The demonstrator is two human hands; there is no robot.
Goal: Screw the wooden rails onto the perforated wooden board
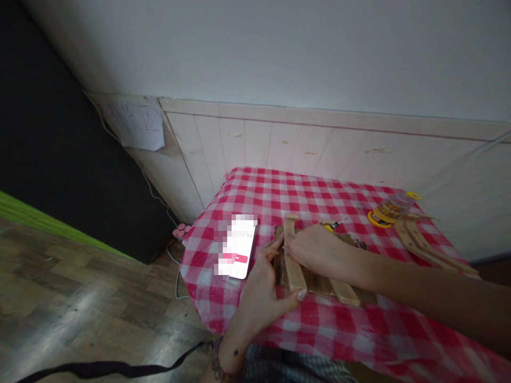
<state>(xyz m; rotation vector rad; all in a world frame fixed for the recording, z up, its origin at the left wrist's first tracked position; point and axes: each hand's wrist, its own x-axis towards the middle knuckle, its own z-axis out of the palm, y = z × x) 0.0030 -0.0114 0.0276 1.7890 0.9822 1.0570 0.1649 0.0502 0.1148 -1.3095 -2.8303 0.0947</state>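
The wooden strip (295, 274) lies on the board (316, 283)'s nine-o'clock side. The left hand (261, 282), half open, rests against it; the right hand (313, 246)'s fingers bunch there, hold unclear. Phone (241, 246) at nine, screen mostly blurred; screwdriver (331, 227), bottle (393, 208) at two.

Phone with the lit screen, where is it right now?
In the head view, the phone lies screen up, slightly left of centre, on the red-and-white checked tablecloth, just to the left of the left hand.
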